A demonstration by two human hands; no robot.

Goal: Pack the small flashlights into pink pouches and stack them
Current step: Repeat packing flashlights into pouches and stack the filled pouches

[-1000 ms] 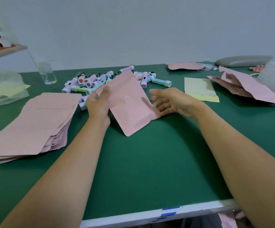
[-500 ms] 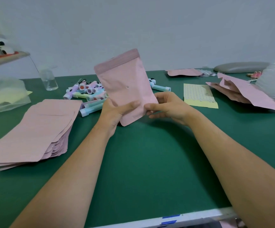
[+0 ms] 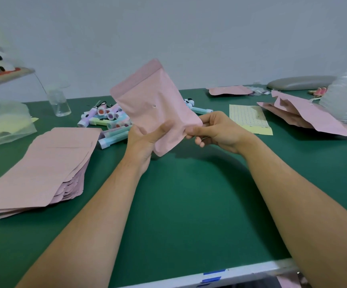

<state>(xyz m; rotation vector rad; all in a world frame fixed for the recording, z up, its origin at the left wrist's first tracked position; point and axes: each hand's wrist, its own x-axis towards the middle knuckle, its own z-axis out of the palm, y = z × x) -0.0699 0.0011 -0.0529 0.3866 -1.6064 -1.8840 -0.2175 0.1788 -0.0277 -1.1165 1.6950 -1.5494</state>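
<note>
— What has changed?
— A second ago the pink pouch lay flat on the desk. Now it is lifted and tilted, with the banded end up.
— Who has it?
— The left hand grips its lower part, thumb across the front. The right hand pinches the lower right corner.
— Around it?
— The flashlights are heaped just behind. There's a stack of pouches at left, with loose pouches and a dotted sheet at right.
</note>
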